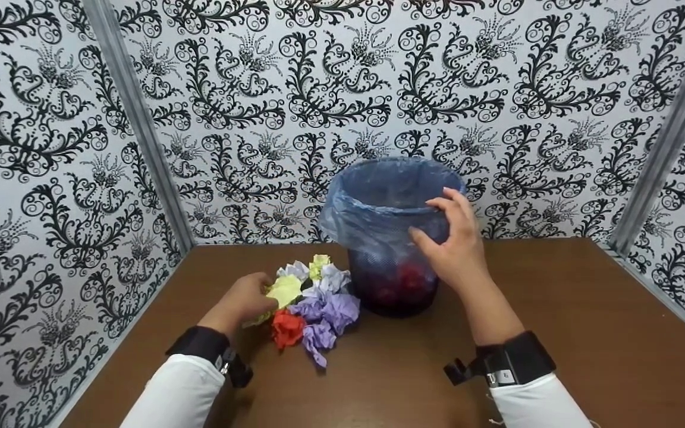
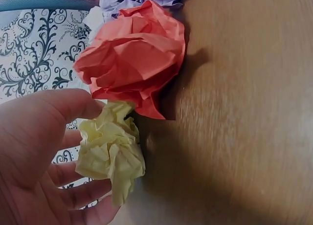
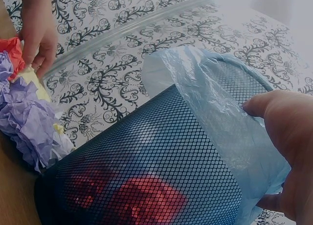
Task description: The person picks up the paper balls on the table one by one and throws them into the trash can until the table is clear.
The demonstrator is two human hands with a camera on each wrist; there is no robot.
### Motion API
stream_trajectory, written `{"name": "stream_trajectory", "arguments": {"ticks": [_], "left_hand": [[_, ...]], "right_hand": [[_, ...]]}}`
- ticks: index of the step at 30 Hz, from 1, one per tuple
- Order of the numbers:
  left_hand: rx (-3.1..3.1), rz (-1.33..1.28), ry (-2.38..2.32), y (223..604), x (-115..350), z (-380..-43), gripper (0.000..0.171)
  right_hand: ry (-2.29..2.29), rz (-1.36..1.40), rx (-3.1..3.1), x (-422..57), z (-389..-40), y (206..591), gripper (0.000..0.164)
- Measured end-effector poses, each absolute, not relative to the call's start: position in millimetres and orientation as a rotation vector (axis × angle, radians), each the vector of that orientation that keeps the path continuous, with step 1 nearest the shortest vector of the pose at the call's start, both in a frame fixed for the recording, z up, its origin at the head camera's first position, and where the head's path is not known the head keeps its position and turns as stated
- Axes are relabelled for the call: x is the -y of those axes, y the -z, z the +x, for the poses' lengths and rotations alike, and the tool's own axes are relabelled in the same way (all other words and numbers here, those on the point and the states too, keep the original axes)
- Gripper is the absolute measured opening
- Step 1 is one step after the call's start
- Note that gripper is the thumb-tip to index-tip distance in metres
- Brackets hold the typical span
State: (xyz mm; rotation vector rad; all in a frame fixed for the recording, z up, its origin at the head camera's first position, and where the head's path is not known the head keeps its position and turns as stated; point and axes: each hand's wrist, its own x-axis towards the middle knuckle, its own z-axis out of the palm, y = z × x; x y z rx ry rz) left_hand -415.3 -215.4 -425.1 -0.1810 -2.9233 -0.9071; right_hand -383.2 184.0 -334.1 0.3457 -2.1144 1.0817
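Observation:
My left hand (image 1: 249,299) is at a crumpled yellow paper ball (image 1: 286,289), with its thumb and fingers round the near side. Another crumpled yellow paper (image 2: 111,151) lies below that palm and hides some of the fingertips. Beside it sits a red paper ball (image 1: 288,329). A mesh waste bin (image 3: 122,171), lined with a thin blue plastic bag (image 1: 372,229), stands upright to the right. Red crumpled paper (image 3: 146,200) shows through its mesh. My right hand (image 1: 458,244) holds the bin's bagged rim, its thumb lower on the outside.
Crumpled purple paper (image 1: 324,315) and pale whitish-purple paper (image 1: 334,277) lie between the left hand and the bin. A small yellow ball (image 1: 319,266) is behind them. All rest on a brown table (image 1: 390,380), with patterned wall panels (image 1: 295,113) around it.

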Motion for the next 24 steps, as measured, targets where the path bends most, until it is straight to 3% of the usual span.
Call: {"name": "stream_trajectory", "arguments": {"ticks": [11,18,24], "left_hand": [[2.93,-0.137,1.028,427.1,216.3,-413.6,0.037],[2.904,-0.107,1.109,426.2,216.6,-413.1,0.039],[2.909,-0.115,1.078,425.5,218.6,-412.1,0.024]], "right_hand": [[-1.08,0.386,2.074,-183.6,-385.7,337.3,0.054],[-1.085,0.369,2.088,-184.3,-385.2,335.8,0.055],[-1.081,0.359,2.1,-184.5,-384.6,335.6,0.055]]}}
